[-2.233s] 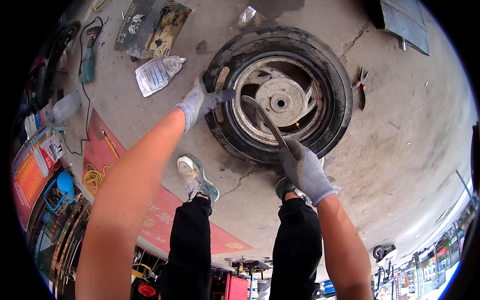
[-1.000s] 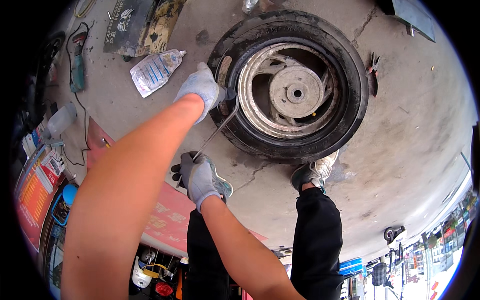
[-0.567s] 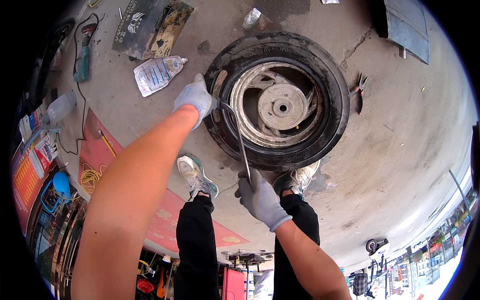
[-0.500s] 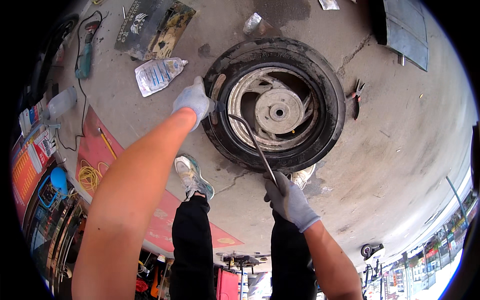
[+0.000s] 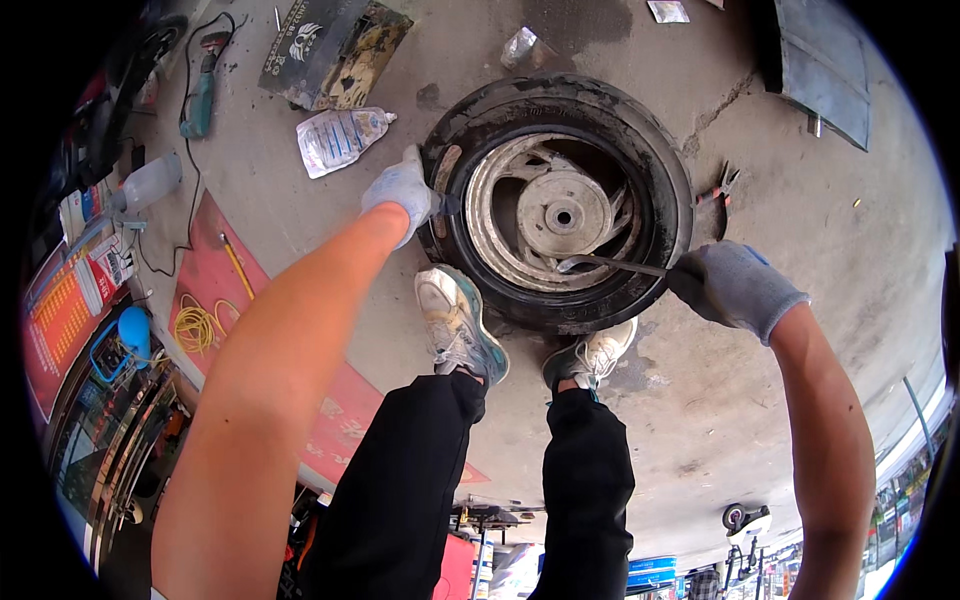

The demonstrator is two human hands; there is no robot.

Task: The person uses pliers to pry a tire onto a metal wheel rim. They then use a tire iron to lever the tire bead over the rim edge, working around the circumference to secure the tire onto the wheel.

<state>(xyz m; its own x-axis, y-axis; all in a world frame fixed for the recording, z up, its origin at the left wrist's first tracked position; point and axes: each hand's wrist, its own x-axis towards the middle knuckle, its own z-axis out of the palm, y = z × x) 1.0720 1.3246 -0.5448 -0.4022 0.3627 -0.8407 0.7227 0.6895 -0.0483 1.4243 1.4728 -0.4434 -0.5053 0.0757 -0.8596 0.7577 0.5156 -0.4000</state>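
A black tire [image 5: 655,130] lies flat on the ground around a worn, spoked metal wheel rim [image 5: 487,190]. My left hand [image 5: 398,195], in a grey glove, grips the tire's left side. Its dark fingertips rest over the sidewall, beside a pale worn patch [image 5: 447,168]. In my gloved right hand [image 5: 735,285], beyond the tire's lower right edge, is a metal tire lever [image 5: 625,264]. The lever crosses the sidewall, its curved tip over the lower part of the rim. My right fingers are closed around its other end.
My shoes [image 5: 455,315] stand close to the tire's near edge. Pliers [image 5: 722,195] lie right of it. To the left are a plastic pouch [image 5: 342,138], a dirty flat box [image 5: 335,55], a corded power tool [image 5: 199,105] and a red mat [image 5: 215,245]. A metal box [image 5: 825,70] stands far right.
My right hand has swung right and away from me with the tire lever, which now lies nearly level across the tire's lower right. My left shoe has stepped nearer the tire. My left hand stays there.
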